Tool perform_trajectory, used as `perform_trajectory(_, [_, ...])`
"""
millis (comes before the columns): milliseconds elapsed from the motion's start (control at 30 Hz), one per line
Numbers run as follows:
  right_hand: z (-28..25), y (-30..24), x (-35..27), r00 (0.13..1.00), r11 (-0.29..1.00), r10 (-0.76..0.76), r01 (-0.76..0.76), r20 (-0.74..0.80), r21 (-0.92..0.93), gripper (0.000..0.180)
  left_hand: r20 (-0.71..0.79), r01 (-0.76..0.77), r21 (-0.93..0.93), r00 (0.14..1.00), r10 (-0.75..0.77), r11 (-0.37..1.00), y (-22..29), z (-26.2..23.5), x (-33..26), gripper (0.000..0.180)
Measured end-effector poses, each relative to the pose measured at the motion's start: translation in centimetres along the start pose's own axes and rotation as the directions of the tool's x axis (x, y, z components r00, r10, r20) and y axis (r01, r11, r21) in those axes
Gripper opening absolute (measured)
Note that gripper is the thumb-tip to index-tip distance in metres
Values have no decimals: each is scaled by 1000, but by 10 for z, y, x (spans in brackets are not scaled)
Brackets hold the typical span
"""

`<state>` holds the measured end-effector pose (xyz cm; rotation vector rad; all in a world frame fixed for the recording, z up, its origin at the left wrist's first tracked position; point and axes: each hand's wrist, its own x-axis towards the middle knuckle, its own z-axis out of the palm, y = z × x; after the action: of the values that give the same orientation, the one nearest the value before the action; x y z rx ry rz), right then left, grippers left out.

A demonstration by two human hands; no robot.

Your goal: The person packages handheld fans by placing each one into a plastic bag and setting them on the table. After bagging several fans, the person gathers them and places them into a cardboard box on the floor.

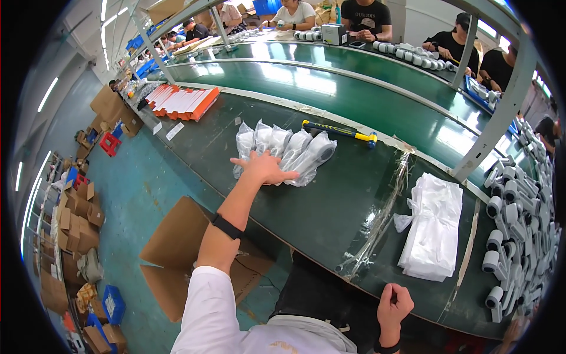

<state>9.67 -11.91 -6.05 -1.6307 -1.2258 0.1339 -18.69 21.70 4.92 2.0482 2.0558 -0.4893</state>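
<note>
My left hand (263, 169) reaches across the dark green table, its fingers spread over the near ends of a row of several bagged white cameras (308, 154). The clear plastic around them is crinkled, and a dark lens end shows in the rightmost one. Down by the table's front edge, my right hand (395, 304) hangs with curled fingers and no object visible in it. A stack of white plastic bags (433, 227) lies on the table beyond that hand. Behind the bagged cameras rests a yellow and blue hammer (339, 131).
Loose white cameras (510, 218) are heaped at the right. Flat orange and white cartons (183, 101) lie at the far left of the table. An open cardboard box (177, 236) stands below its front edge. A metal post (501, 112) rises at right; co-workers sit across the green conveyor (354, 91).
</note>
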Motion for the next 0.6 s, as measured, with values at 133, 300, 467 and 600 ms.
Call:
perform_trajectory(133, [-1, -2, 2, 1000, 1000, 13, -12, 19, -22, 7, 58, -119, 16, 991, 118, 993, -13, -11, 9, 88])
perform_trajectory(300, [1, -5, 1, 1000, 1000, 5, -5, 29, -28, 6, 145, -214, -161, 960, 238, 963, -49, 8, 51, 92])
perform_trajectory(467, [3, 1, 2, 998, 997, -54, 53, -16, -54, 5, -69, -196, -142, 980, 187, 970, -26, 25, 35, 96])
perform_trajectory(600, [2, 0, 2, 998, 998, -58, 57, -11, -40, 5, -123, -189, -122, 977, 174, 974, -21, 27, 24, 91])
